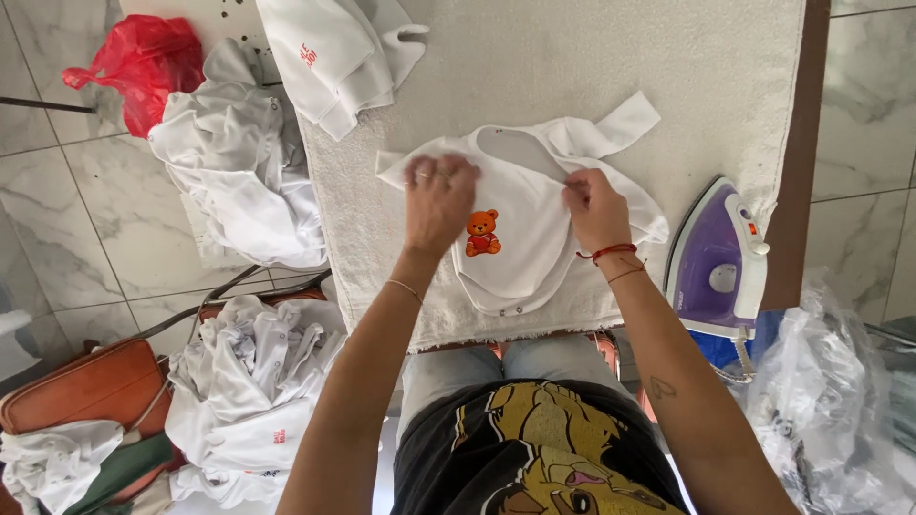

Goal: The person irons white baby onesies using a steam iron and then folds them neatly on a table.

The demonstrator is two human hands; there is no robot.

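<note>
Bodysuit (520, 238) w/ bear print, left hand (439, 200) flat on it (fingers blurred), right hand (593, 205) pinching fabric.

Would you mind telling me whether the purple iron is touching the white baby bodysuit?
Apart. The head view shows bare towel between the purple iron and the white baby bodysuit.

Left hand (437, 200) motion-blurred; folded white garment (334, 52) cut by top edge; clear plastic bag (830, 401) contents perhaps unreadable.
</note>
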